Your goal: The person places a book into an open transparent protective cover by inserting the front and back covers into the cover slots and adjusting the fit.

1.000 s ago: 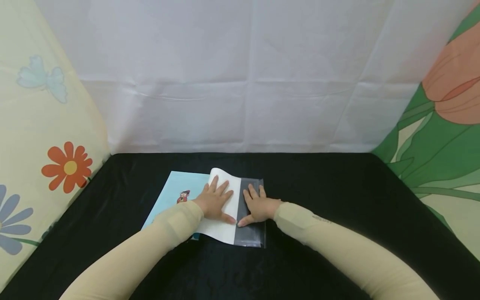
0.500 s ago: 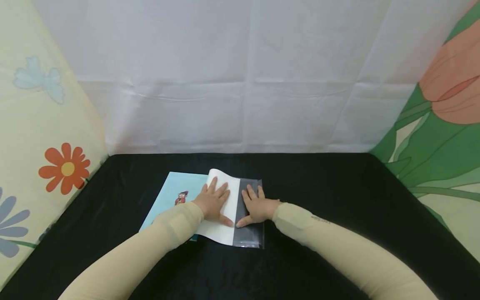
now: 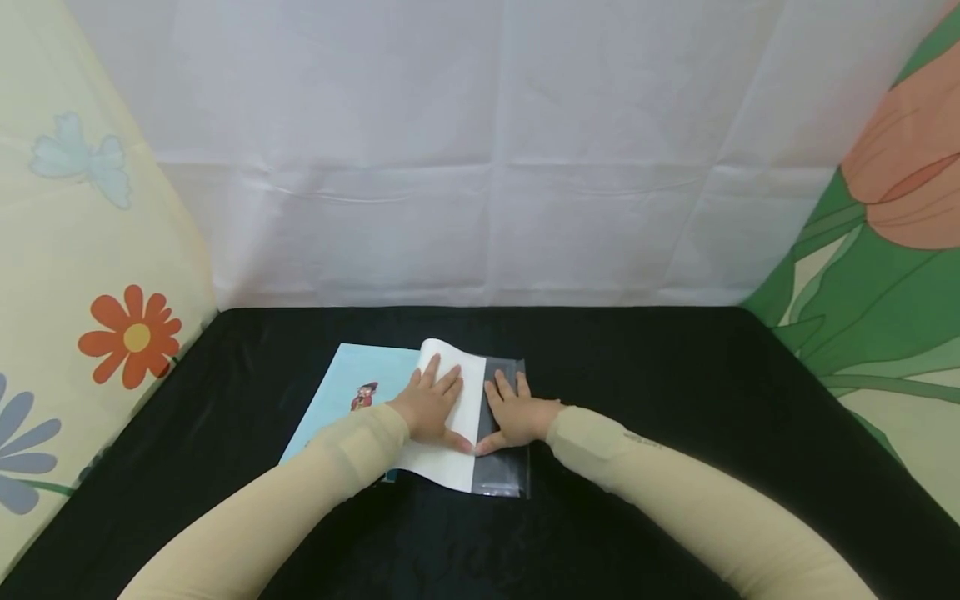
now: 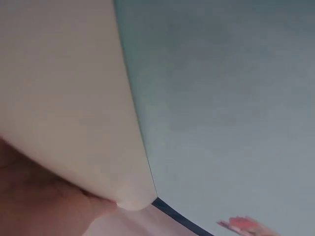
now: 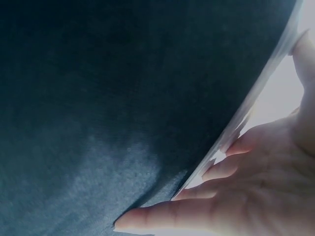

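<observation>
A light blue book with a small cartoon figure lies on the black table in the head view. Its white sheet is bent over in a curve toward the right. My left hand rests on this sheet with the fingers spread. To the right, a clear plastic cover extends past the sheet's edge. Spread fingers of my right hand press on the plastic. Both thumbs come close together at the sheet's edge. The left wrist view shows the curved white sheet beside the blue surface.
Black cloth covers the table around the book. Behind it hangs a white sheet backdrop. Patterned cloths with flowers stand at the left and right sides.
The white sheet's right edge has shifted slightly to the right over the plastic, together with my left hand. My right hand has stayed nearly in place.
</observation>
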Demonstrator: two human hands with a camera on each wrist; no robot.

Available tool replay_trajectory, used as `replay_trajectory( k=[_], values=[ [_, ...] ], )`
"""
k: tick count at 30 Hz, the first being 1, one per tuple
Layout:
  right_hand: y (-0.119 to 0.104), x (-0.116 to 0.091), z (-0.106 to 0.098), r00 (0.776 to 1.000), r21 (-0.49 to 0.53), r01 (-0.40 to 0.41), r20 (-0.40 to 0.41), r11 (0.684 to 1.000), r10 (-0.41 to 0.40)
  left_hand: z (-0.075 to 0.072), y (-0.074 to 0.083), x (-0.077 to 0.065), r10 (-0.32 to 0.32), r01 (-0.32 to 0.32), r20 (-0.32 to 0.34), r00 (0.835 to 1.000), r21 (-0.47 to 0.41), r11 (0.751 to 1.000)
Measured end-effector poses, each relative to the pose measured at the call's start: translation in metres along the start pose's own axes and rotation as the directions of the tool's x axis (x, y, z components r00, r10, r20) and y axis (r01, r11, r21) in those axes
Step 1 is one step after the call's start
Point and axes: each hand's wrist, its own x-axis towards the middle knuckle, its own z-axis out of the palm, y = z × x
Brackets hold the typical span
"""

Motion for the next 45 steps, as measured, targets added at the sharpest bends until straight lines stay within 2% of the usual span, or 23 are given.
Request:
replay_trajectory(
  k=[4,7,14,29,45],
  values=[
    [0.000,0.000,-0.001,1.000,-0.010,-0.005,0.002,1.000,0.005,-0.004,-0.007,-0.003,0.059,-0.060,-0.018,0.998,-0.075,0.995],
    [0.000,0.000,-0.001,1.000,-0.009,-0.008,0.003,1.000,0.008,-0.006,-0.009,-0.007,0.063,-0.064,-0.019,0.998,-0.105,0.992],
    [0.001,0.000,0.001,1.000,0.001,-0.001,-0.002,1.000,0.001,-0.004,-0.008,-0.012,-0.001,0.000,-0.020,1.000,-0.039,0.999],
    [0.002,0.000,0.000,1.000,0.053,0.012,0.000,0.999,-0.012,-0.003,-0.004,-0.008,-0.005,0.004,-0.001,1.000,-0.011,1.000],
    [0.006,0.000,-0.001,0.999,0.086,0.033,0.003,0.996,-0.033,-0.001,-0.004,-0.006,-0.029,0.029,0.019,0.999,-0.028,0.999]
  ],
)
